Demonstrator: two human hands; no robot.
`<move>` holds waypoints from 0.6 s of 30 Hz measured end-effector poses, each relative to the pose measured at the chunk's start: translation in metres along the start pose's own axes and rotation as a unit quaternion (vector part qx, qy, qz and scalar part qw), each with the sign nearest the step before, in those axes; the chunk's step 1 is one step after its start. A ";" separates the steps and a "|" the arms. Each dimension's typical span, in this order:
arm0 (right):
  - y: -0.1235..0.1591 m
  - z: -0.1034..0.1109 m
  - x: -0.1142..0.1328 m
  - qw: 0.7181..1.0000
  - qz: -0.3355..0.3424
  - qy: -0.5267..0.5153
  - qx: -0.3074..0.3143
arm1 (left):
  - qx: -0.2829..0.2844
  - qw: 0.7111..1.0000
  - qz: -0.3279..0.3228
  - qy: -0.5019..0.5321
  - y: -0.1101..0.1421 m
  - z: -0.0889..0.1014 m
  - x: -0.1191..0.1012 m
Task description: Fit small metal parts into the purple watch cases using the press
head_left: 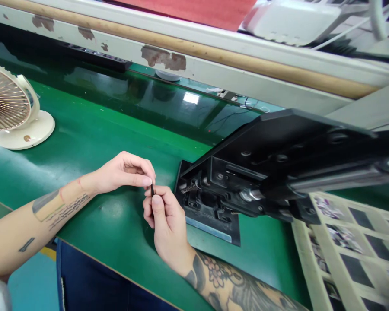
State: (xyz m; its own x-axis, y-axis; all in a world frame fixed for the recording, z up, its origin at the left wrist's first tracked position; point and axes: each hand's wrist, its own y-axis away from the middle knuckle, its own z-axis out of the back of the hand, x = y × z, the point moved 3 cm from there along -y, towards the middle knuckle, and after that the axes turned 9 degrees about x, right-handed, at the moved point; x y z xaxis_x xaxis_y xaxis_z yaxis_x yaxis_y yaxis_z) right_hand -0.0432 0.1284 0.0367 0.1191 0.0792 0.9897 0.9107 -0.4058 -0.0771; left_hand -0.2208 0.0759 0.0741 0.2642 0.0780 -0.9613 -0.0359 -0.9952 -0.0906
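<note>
Between my two hands is a small thin black piece (152, 190), standing roughly upright; its exact kind is too small to make out. My right hand (168, 220) pinches its lower part between thumb and fingers. From the left, my left hand (129, 172) closes thumb and forefinger at the top end of the same piece. Just right of my hands stands a black press-like machine (214, 194), with a spring, screws and a long metal lever, on a black base plate; neither hand touches it.
A cream fan (26, 129) stands on the green table (94, 125) at the left. At the lower right is a cream compartment tray (350, 246) holding small parts. Across the back runs a chipped white shelf beam (207, 65), with a white device (291, 21) above it.
</note>
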 end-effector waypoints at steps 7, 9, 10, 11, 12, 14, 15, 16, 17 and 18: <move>0.000 -0.001 0.001 1.000 0.008 -0.009 0.003 | 0.005 1.000 -0.006 0.002 0.000 0.001 0.002; 0.000 -0.001 0.000 1.000 0.011 -0.012 0.006 | 0.006 1.000 -0.004 0.004 0.000 0.002 0.004; 0.000 -0.001 -0.001 1.000 0.012 -0.013 0.007 | 0.005 1.000 -0.003 0.006 0.000 0.002 0.005; 0.000 -0.001 -0.001 1.000 0.014 -0.014 0.008 | 0.003 1.000 -0.003 0.008 0.000 0.003 0.006; 0.000 -0.001 -0.002 1.000 0.016 -0.015 0.009 | 0.000 1.000 -0.002 0.010 0.000 0.003 0.007; 0.000 -0.001 -0.002 1.000 0.017 -0.013 0.010 | -0.004 1.000 -0.002 0.013 0.000 0.004 0.009; 0.000 -0.001 -0.003 1.000 0.017 -0.013 0.011 | -0.004 1.000 -0.002 0.014 0.000 0.004 0.009; 0.000 0.000 -0.003 1.000 0.017 -0.014 0.011 | -0.003 1.000 -0.003 0.016 0.000 0.004 0.010; 0.000 0.000 -0.003 1.000 0.017 -0.015 0.011 | -0.001 1.000 -0.005 0.017 0.000 0.004 0.010; 0.000 0.000 -0.003 1.000 0.017 -0.017 0.012 | 0.001 1.000 -0.008 0.019 0.000 0.004 0.011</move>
State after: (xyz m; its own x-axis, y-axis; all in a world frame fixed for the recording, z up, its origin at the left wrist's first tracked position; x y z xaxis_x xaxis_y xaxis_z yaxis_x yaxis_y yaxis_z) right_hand -0.0435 0.1277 0.0340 0.1629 0.0961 0.9820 0.9149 -0.3872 -0.1139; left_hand -0.2219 0.0773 0.0629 0.3016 0.0913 -0.9491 -0.0332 -0.9938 -0.1061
